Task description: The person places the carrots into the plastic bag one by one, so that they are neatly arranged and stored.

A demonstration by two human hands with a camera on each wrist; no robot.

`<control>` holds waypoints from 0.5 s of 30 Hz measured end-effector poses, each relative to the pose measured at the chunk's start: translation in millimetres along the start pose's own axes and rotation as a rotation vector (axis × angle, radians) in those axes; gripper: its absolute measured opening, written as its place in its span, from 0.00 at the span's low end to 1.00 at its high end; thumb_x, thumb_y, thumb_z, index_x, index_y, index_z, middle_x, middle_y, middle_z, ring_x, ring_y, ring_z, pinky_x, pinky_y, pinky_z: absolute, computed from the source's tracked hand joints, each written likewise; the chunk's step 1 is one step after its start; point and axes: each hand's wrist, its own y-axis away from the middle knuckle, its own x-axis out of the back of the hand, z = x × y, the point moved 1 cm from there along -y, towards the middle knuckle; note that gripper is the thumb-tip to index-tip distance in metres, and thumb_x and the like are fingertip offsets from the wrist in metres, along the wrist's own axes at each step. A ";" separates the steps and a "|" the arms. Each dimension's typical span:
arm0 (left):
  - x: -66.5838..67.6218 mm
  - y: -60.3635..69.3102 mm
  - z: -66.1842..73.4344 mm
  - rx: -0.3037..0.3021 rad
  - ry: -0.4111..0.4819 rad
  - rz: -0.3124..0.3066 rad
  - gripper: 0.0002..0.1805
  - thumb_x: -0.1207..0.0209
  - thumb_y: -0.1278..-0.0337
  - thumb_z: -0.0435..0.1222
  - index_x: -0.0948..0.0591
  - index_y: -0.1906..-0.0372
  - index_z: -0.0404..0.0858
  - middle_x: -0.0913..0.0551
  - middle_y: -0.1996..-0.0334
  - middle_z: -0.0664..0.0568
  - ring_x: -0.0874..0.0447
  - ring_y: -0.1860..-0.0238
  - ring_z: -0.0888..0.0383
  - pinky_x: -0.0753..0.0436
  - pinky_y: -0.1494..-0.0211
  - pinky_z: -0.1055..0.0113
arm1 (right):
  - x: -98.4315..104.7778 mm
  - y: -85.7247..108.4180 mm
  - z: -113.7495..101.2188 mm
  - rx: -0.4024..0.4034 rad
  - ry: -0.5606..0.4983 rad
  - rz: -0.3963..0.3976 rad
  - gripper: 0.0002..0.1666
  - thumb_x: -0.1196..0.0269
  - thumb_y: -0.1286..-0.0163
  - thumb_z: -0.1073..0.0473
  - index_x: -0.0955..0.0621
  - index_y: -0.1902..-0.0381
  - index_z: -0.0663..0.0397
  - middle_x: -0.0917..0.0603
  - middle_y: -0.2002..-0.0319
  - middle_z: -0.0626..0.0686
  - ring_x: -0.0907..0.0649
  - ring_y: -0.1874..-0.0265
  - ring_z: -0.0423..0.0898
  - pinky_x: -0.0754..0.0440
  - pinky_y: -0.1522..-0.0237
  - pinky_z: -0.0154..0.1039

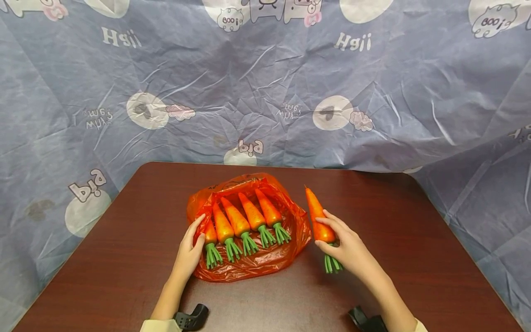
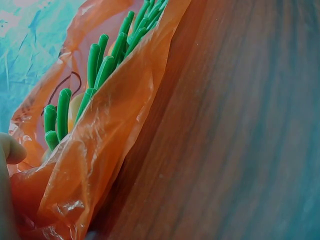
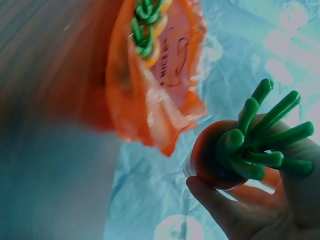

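Note:
A thin red-orange plastic bag (image 1: 265,265) lies on the table with its mouth spread wide. Inside it several orange carrots (image 1: 238,223) with short green stalks are lined up side by side, stalks toward me. My left hand (image 1: 188,253) grips the bag's left edge, beside the leftmost carrot; in the left wrist view only part of this hand (image 2: 7,155) shows by the rim. To the right of the bag, my right hand (image 1: 348,246) holds a single carrot (image 1: 318,216) by its thick end, tip pointing away from me. Its green stalks (image 3: 265,140) face the right wrist camera.
The dark brown wooden table (image 1: 415,240) extends on both sides of the bag. Behind its far edge hangs a wrinkled blue-grey printed cloth (image 1: 257,92). Black straps (image 1: 192,318) are worn on both wrists.

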 end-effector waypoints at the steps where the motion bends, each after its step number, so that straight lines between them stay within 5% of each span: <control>1: 0.0 -0.2 -0.1 -0.003 -0.002 0.001 0.27 0.54 0.39 0.29 0.37 0.35 0.45 0.38 0.34 0.42 0.44 0.34 0.46 0.44 0.34 0.42 | 0.3 0.9 -3.4 0.008 -0.012 -0.003 0.29 0.34 0.45 0.57 0.27 0.44 0.50 0.35 0.35 0.56 0.21 0.52 0.52 0.19 0.63 0.34; 15: -0.5 -0.4 -1.4 -0.023 -0.007 0.006 0.26 0.54 0.38 0.29 0.37 0.35 0.44 0.38 0.35 0.41 0.42 0.35 0.45 0.43 0.35 0.42 | -5.2 10.3 -41.8 0.088 -0.123 -0.092 0.27 0.34 0.45 0.57 0.25 0.45 0.47 0.35 0.34 0.54 0.24 0.48 0.52 0.19 0.66 0.28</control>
